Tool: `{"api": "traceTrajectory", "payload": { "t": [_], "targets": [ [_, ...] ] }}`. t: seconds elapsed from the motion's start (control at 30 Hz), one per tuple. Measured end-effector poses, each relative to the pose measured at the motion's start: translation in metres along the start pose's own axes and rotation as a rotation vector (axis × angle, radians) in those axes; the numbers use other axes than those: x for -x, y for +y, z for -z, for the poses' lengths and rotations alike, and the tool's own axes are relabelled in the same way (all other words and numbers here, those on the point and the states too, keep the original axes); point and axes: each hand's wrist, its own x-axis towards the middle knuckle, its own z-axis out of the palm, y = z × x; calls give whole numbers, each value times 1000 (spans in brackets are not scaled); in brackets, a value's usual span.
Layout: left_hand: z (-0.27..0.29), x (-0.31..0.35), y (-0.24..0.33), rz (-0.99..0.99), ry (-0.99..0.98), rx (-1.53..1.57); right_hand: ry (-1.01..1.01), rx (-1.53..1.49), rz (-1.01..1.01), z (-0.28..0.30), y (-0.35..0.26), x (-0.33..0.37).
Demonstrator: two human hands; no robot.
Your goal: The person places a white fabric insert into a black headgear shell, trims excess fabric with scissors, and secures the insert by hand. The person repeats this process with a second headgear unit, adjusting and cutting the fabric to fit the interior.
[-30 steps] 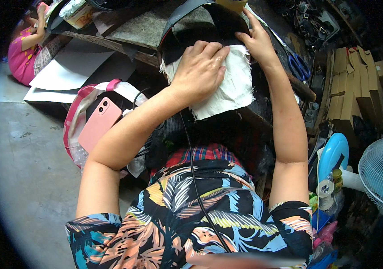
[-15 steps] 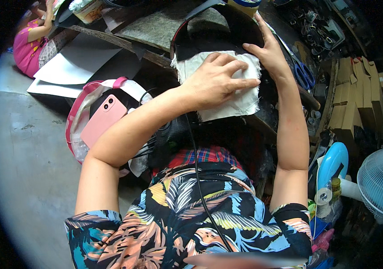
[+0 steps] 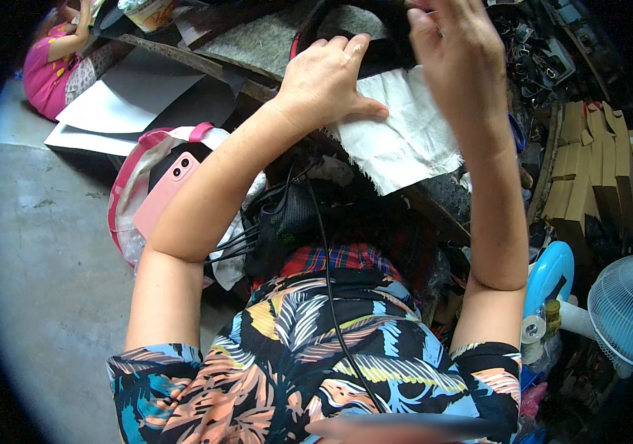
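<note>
A white square of cloth [image 3: 399, 137] with frayed edges lies over a curved black piece with red trim [image 3: 320, 18] at the bench's near edge. My left hand [image 3: 316, 83] rests across the black piece's left side, thumb stretched out over the cloth and fingers apart from it. Pale smears show on its fingertips. Raised above the cloth's right side is my right hand [image 3: 464, 70], blurred by motion and partly cut off by the upper edge. Whether it holds anything is hidden.
On the left, a pink phone [image 3: 165, 194] lies in a pink-and-white bag [image 3: 119, 203]. White sheets [image 3: 120, 100] lean beyond it, near a person in pink [image 3: 46, 74]. Flat cardboard boxes [image 3: 579, 170] and a white fan [image 3: 620, 311] stand right. A cable [image 3: 324, 251] runs down my front.
My left hand has slid leftward and up off the cloth's middle. My right hand has lifted from the black piece's right side toward me. The cloth has shifted right and turned.
</note>
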Motion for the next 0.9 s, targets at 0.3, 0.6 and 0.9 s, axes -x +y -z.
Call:
{"api": "traceTrajectory", "payload": {
  "t": [0.3, 0.6, 0.9],
  "targets": [
    [-12, 38, -32, -8, 219, 346, -287, 156, 45, -59, -10, 70],
    [10, 35, -38, 3, 56, 363, -209, 80, 62, -59, 4, 74],
    [12, 32, -38, -179, 35, 232, -149, -81, 209, -55, 6, 76]
  ]
}}
